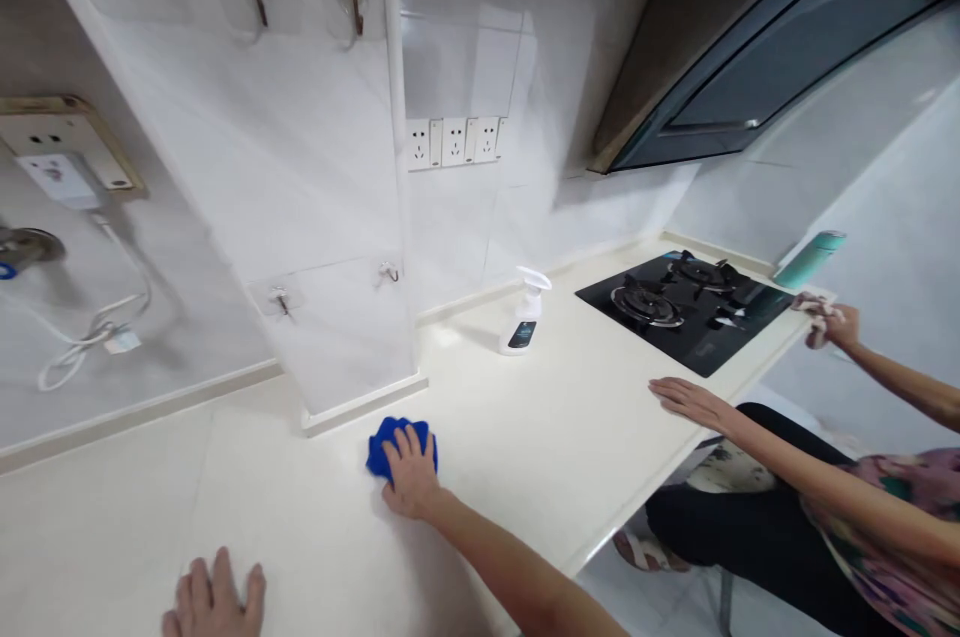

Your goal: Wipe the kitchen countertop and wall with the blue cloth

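My right hand (412, 477) presses a blue cloth (380, 452) onto the white countertop (510, 447), close to the base of the tiled wall column. Its fingers lie over the cloth and hide part of it. At the lower left, my left hand (215, 602) rests on the counter with its fingers spread and nothing in it; the wrist is cut off by the frame. A white spray bottle (523, 317) with a dark label stands upright near the back wall, beyond my right hand and touched by neither hand.
A co-worker (862, 517) sits at the right, one hand flat on the counter, the other holding a rag (816, 317). Beside them are a black gas hob (682, 307) and a green cylinder (810, 260). The range hood (750, 57) overhangs; a cable (97, 332) hangs left.
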`<act>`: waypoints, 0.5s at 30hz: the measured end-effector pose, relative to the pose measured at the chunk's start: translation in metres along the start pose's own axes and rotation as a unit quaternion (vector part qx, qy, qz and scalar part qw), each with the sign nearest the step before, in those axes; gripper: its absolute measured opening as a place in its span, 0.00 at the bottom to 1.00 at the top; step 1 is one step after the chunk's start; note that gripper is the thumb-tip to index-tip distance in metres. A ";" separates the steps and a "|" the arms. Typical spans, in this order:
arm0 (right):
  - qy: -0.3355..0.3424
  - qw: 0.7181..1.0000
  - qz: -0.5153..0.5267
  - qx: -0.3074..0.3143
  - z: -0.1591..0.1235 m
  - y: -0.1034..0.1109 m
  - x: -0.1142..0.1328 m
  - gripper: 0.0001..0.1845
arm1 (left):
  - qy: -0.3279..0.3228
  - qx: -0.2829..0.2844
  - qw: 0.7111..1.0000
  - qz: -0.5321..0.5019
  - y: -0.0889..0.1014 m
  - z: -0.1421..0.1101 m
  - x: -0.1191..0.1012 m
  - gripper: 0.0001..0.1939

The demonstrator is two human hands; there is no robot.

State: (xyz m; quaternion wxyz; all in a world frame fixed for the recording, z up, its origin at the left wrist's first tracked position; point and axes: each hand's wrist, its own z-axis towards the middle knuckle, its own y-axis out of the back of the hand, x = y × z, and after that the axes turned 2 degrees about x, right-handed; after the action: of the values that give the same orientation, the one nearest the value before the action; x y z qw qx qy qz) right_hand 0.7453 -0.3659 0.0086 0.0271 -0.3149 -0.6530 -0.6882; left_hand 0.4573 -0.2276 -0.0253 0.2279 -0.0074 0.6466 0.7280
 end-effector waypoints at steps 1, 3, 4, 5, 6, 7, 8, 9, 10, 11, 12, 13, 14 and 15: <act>0.044 0.998 0.045 0.005 -0.005 -0.005 0.009 0.42 | 0.001 0.000 1.000 -0.012 -0.001 -0.001 -0.003 0.43; 0.103 0.984 0.146 -0.013 -0.019 -0.013 0.016 0.40 | -0.032 0.002 0.998 -0.049 -0.004 -0.004 -0.016 0.41; 0.111 0.975 0.188 -0.039 -0.028 -0.015 0.013 0.37 | -0.065 0.008 0.995 -0.070 -0.006 -0.007 -0.028 0.39; 0.101 0.968 0.217 -0.074 -0.039 -0.018 0.005 0.34 | -0.106 0.019 0.990 -0.093 -0.009 -0.010 -0.042 0.37; 0.081 0.964 0.228 -0.112 -0.052 -0.020 -0.006 0.31 | -0.150 0.030 0.982 -0.114 -0.013 -0.015 -0.059 0.35; 0.056 0.962 0.225 -0.147 -0.068 -0.021 -0.021 0.29 | -0.191 0.040 0.972 -0.130 -0.017 -0.020 -0.077 0.33; 0.030 0.961 0.210 -0.177 -0.085 -0.022 -0.038 0.27 | -0.227 0.046 0.963 -0.140 -0.021 -0.027 -0.096 0.31; 0.004 0.961 0.189 -0.201 -0.104 -0.022 -0.057 0.26 | -0.258 0.046 0.955 -0.141 -0.026 -0.033 -0.114 0.30; -0.016 0.961 0.167 -0.221 -0.123 -0.022 -0.077 0.25 | -0.283 0.042 0.949 -0.135 -0.030 -0.039 -0.132 0.29; -0.031 0.959 0.145 -0.241 -0.142 -0.022 -0.097 0.24 | -0.302 0.035 0.945 -0.122 -0.035 -0.045 -0.147 0.28; -0.043 0.957 0.123 -0.259 -0.161 -0.021 -0.117 0.23 | -0.316 0.028 0.943 -0.106 -0.039 -0.050 -0.161 0.27; -0.056 0.953 0.103 -0.280 -0.177 -0.022 -0.134 0.23 | -0.324 0.022 0.942 -0.088 -0.043 -0.053 -0.171 0.28; -0.066 0.949 0.081 -0.297 -0.191 -0.022 -0.149 0.22 | -0.327 0.018 0.942 -0.072 -0.046 -0.056 -0.178 0.28; -0.076 0.944 0.065 -0.314 -0.203 -0.023 -0.161 0.21 | -0.327 0.017 0.943 -0.058 -0.049 -0.057 -0.183 0.29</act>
State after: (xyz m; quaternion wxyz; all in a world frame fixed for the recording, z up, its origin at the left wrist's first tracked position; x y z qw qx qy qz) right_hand 0.7831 -0.6087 -0.0774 -0.0781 -0.4002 -0.3818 -0.8294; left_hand 0.6219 -0.3371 -0.0245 0.4688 0.1974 0.5474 0.6646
